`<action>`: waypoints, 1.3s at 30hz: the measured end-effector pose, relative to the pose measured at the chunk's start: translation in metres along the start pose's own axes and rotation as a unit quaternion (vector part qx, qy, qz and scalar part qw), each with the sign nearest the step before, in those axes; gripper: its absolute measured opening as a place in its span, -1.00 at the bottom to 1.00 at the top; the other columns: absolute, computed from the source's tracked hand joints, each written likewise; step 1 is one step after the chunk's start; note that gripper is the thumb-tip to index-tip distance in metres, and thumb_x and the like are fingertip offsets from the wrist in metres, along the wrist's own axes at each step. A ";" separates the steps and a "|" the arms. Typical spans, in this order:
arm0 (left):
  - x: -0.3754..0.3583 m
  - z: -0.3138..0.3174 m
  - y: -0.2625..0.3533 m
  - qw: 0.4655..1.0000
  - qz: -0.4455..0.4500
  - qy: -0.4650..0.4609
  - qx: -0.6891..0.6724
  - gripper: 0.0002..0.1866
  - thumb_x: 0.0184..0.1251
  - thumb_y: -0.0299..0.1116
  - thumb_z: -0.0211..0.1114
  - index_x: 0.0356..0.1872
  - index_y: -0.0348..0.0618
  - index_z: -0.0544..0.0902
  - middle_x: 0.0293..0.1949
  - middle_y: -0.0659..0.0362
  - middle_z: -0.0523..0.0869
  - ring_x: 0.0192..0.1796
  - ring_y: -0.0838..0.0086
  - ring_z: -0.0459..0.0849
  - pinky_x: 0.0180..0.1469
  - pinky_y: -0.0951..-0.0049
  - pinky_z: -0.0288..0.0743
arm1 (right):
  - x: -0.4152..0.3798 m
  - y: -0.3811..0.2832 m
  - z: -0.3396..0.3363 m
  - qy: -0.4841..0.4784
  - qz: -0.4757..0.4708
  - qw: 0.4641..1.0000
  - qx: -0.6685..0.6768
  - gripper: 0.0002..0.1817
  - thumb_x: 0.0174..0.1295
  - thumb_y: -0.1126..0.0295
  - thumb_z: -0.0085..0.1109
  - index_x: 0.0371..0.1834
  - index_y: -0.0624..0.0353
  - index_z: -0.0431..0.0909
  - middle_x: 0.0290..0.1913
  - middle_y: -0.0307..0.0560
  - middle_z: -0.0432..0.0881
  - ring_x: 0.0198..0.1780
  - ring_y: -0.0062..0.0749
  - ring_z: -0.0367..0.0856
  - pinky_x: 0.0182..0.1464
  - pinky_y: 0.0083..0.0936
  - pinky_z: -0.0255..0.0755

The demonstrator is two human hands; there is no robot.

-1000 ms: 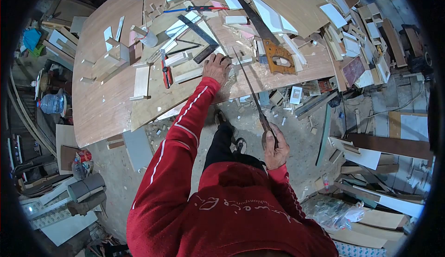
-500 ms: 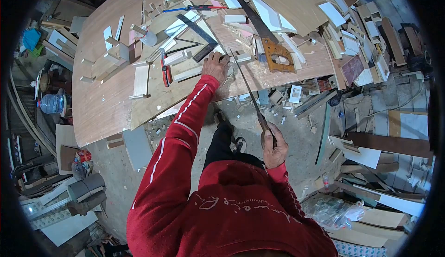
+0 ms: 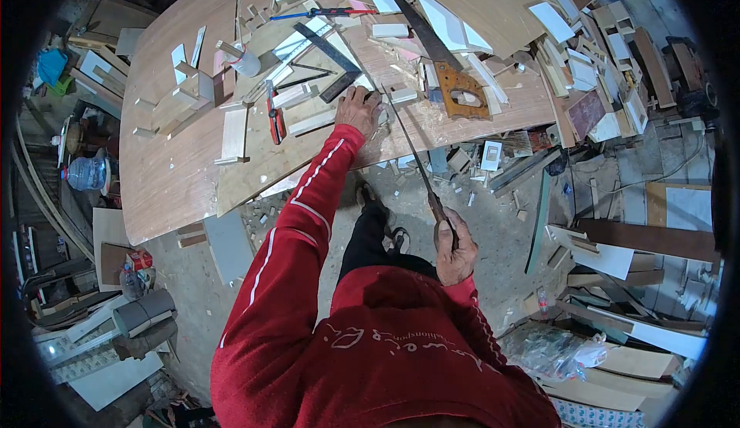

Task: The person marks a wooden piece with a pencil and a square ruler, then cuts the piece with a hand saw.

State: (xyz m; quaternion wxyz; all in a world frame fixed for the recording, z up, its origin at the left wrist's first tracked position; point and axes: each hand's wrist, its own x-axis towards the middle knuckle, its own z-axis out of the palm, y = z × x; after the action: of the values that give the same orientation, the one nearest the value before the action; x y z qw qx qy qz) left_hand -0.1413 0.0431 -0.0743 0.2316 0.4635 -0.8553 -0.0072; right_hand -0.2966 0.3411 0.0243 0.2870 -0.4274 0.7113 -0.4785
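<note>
My right hand (image 3: 456, 254) is wrapped round the handle of a thin saw (image 3: 416, 153), whose blade reaches up over the front edge of the wooden table (image 3: 173, 197). The blade's far end lies by a pale wood strip (image 3: 402, 96). On the left side of that blade, my left hand (image 3: 359, 110) presses down on the strip's near end, fingers bent over it. Just beyond its fingertips lies a dark metal square (image 3: 330, 48). A larger saw with a wooden handle (image 3: 462, 92) rests on the table to the right.
A red utility knife (image 3: 276, 116), a white cup (image 3: 247, 62) and a small wooden frame piece (image 3: 196, 89) stand or lie on the left of the table. Wood offcuts crowd the back and right. A large plywood sheet (image 3: 478, 4) lies at the back right.
My right hand and the thin saw have shifted very slightly up the picture, toward the table. My left hand stays in place on the strip.
</note>
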 end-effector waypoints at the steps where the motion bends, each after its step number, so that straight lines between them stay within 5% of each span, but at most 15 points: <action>1: 0.000 0.000 0.001 1.000 -0.005 -0.010 0.000 -0.67 0.25 -0.11 0.22 -0.08 -0.06 0.67 -0.14 0.05 0.53 0.00 0.13 0.49 -0.05 0.13 0.44 | 0.000 -0.003 0.001 0.000 0.001 1.000 0.000 -0.70 0.38 0.38 0.03 0.10 0.23 0.52 -0.25 0.03 0.70 -0.38 -0.44 0.67 -0.33 -0.51 0.49; 3: -0.002 0.004 -0.002 1.000 0.005 -0.003 -0.006 -0.68 0.26 -0.12 0.20 -0.08 -0.05 0.66 -0.14 0.05 0.53 0.01 0.15 0.47 -0.06 0.11 0.42 | 0.002 -0.010 0.003 0.008 -0.062 0.997 -0.035 -0.71 0.37 0.38 0.03 0.10 0.20 0.52 -0.26 0.06 0.69 -0.42 -0.33 0.69 -0.40 -0.46 0.48; 6: -0.001 0.003 -0.005 1.000 0.020 -0.004 -0.007 -0.68 0.29 -0.13 0.17 -0.06 -0.06 0.65 -0.13 0.04 0.53 0.03 0.15 0.45 -0.06 0.10 0.40 | 0.007 -0.016 0.007 -0.011 -0.037 0.997 -0.060 -0.71 0.37 0.38 0.02 0.11 0.15 0.50 -0.33 0.10 0.67 -0.45 -0.26 0.70 -0.42 -0.42 0.49; 10: -0.003 0.005 -0.005 0.999 0.023 -0.027 -0.002 -0.63 0.29 -0.11 0.16 -0.01 -0.09 0.64 -0.10 0.01 0.52 0.05 0.13 0.43 -0.02 0.10 0.39 | 0.036 -0.024 0.028 -0.005 -0.031 0.998 -0.058 -0.72 0.37 0.37 0.01 0.11 0.11 0.51 -0.40 0.11 0.66 -0.46 -0.29 0.70 -0.42 -0.38 0.50; 12: -0.004 0.003 -0.005 0.999 0.017 -0.032 -0.008 -0.61 0.29 -0.09 0.16 0.02 -0.09 0.63 -0.08 0.02 0.52 0.06 0.13 0.43 -0.01 0.10 0.38 | 0.051 -0.017 0.043 0.022 -0.104 0.990 -0.095 -0.71 0.37 0.36 0.01 0.11 0.09 0.51 -0.46 0.09 0.64 -0.49 -0.31 0.68 -0.42 -0.42 0.49; 17: 0.000 -0.003 0.000 0.999 0.009 -0.040 0.012 -0.58 0.28 -0.06 0.19 0.02 -0.11 0.62 -0.06 0.04 0.53 0.07 0.15 0.44 0.03 0.10 0.39 | 0.057 -0.019 0.039 -0.001 -0.057 0.997 -0.057 -0.70 0.35 0.40 0.04 0.13 0.12 0.52 -0.40 0.11 0.66 -0.46 -0.34 0.70 -0.39 -0.46 0.50; 19: 0.001 -0.002 0.000 1.000 -0.002 -0.027 0.007 -0.64 0.28 -0.07 0.19 -0.07 -0.10 0.63 -0.10 0.08 0.54 0.05 0.18 0.47 0.03 0.10 0.40 | 0.056 -0.024 0.036 -0.034 -0.009 0.999 -0.010 -0.71 0.37 0.44 0.01 0.10 0.29 0.53 -0.06 0.13 0.68 0.00 -0.33 0.65 0.03 -0.48 0.46; 20: 0.001 -0.001 -0.003 0.999 0.011 -0.050 -0.003 -0.67 0.28 -0.08 0.19 -0.13 -0.10 0.63 -0.12 0.10 0.55 0.03 0.19 0.48 0.03 0.09 0.40 | 0.057 -0.023 0.036 -0.033 -0.009 0.999 -0.009 -0.71 0.37 0.44 0.01 0.10 0.29 0.53 -0.06 0.13 0.68 0.00 -0.33 0.65 0.03 -0.48 0.46; 22: -0.001 0.005 -0.010 0.998 0.055 -0.028 -0.017 -0.73 0.24 -0.12 0.22 -0.32 -0.12 0.62 -0.24 0.11 0.57 -0.05 0.16 0.51 -0.01 0.10 0.39 | 0.059 -0.021 0.039 0.008 -0.088 0.996 -0.034 -0.71 0.34 0.42 0.04 0.10 0.18 0.54 -0.27 0.15 0.70 -0.33 -0.27 0.75 -0.29 -0.46 0.54; 26: -0.002 -0.011 0.000 0.999 0.029 -0.014 0.015 -0.76 0.25 -0.13 0.21 -0.35 -0.08 0.64 -0.26 0.12 0.58 -0.06 0.18 0.52 -0.05 0.12 0.36 | 0.060 -0.013 0.045 0.011 -0.127 0.991 -0.044 -0.70 0.34 0.43 0.04 0.10 0.20 0.54 -0.22 0.19 0.69 -0.27 -0.17 0.75 -0.25 -0.42 0.55; 31: -0.006 -0.001 0.013 0.994 -0.105 0.035 0.007 -0.76 0.12 -0.13 0.27 -0.23 0.07 0.68 -0.17 0.18 0.57 -0.02 0.27 0.48 -0.06 0.13 0.23 | 0.062 -0.014 0.046 -0.006 -0.089 0.994 -0.055 -0.69 0.33 0.41 0.05 0.11 0.20 0.53 -0.19 0.22 0.68 -0.23 -0.06 0.74 -0.23 -0.37 0.55; 37: -0.005 -0.008 0.013 0.989 -0.134 -0.050 0.022 -0.66 0.21 -0.02 0.20 -0.07 0.13 0.69 -0.04 0.10 0.61 0.10 0.20 0.45 0.06 0.07 0.22 | 0.064 -0.011 0.052 0.025 -0.150 0.988 -0.036 -0.68 0.33 0.41 0.06 0.14 0.16 0.53 -0.27 0.24 0.68 -0.32 -0.11 0.74 -0.31 -0.38 0.54; 39: -0.004 -0.006 0.016 0.989 -0.146 -0.017 0.008 -0.69 0.18 -0.03 0.21 -0.16 0.12 0.70 -0.07 0.10 0.62 0.06 0.20 0.47 0.03 0.09 0.22 | 0.062 -0.009 0.052 0.017 -0.135 0.990 -0.044 -0.68 0.33 0.41 0.05 0.14 0.15 0.53 -0.29 0.23 0.68 -0.35 -0.15 0.73 -0.32 -0.39 0.53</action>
State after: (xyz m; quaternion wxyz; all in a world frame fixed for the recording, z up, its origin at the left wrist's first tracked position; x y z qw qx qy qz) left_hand -0.1498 0.0563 -0.0668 0.2094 0.5849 -0.7825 -0.0420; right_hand -0.2807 0.2619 0.0126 0.1884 -0.5236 0.6719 -0.4888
